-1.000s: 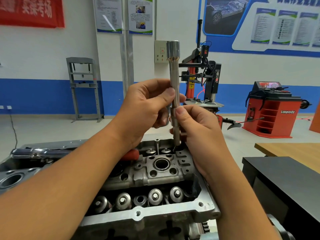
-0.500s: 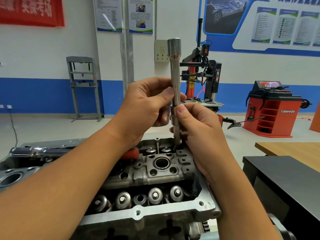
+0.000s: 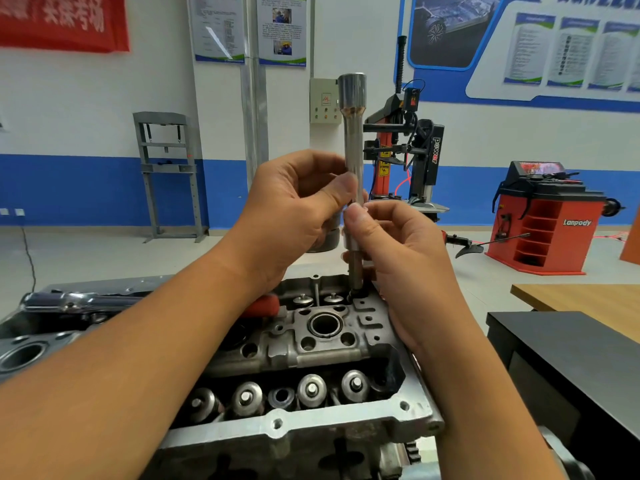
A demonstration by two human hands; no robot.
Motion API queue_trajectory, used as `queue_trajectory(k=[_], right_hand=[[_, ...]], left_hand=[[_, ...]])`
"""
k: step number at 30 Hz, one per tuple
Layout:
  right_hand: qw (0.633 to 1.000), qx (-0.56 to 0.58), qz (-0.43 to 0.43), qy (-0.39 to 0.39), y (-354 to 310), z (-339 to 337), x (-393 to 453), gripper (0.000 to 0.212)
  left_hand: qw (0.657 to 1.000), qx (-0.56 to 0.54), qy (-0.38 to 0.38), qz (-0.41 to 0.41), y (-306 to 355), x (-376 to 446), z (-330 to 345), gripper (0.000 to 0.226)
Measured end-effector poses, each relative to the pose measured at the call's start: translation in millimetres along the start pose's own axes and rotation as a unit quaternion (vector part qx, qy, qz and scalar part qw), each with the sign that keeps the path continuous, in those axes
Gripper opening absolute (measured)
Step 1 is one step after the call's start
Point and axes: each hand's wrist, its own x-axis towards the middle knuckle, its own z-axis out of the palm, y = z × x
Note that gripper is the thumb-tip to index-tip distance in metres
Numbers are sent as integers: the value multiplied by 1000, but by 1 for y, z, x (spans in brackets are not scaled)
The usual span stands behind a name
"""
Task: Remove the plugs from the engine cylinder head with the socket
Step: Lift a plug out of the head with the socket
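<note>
Hands (image 3: 294, 216) pinch socket (image 3: 353, 140) — upright.

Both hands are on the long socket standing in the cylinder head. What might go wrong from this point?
1. The socket stands tall and only fingertips of the left hand and right hand pinch it low on its shaft, so it may tilt and bind.
2. Its lower end at the cylinder head is hidden, so any plug could drop unseen among the valve springs.
</note>
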Motion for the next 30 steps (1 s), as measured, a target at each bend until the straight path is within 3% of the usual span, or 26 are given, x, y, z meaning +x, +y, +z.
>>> queue_trajectory(k=[4, 6, 8, 13, 18, 22, 25, 30], right_hand=[[1000, -15, -13, -9, 2, -1, -1, 27], [999, -28, -21, -16, 2, 0, 0, 19], [1000, -19, -13, -18, 2, 2, 0, 25], [1000, 16, 2, -12, -1, 1, 0, 18], [999, -28, -24, -8, 2, -2, -1, 21], [998, -35, -22, -41, 0, -1, -1, 30], [999, -22, -13, -43, 0, 0, -1, 34], [1000, -21, -9, 13, 3, -3, -1, 20]], left_hand=[[1000, 21, 2, 9, 0, -1, -1, 29], [1000, 10, -20, 3, 0, -1, 0, 24], [999, 17, -38, 2, 0, -2, 2, 19], [1000, 2, -20, 3, -1, 0, 1, 12], [1000, 11, -25, 1, 0, -2, 0, 33], [999, 3, -48, -2, 0, -2, 1, 20], [999, 12, -35, 2, 0, -2, 1, 17], [999, 42, 14, 1, -3, 0, -2, 16]])
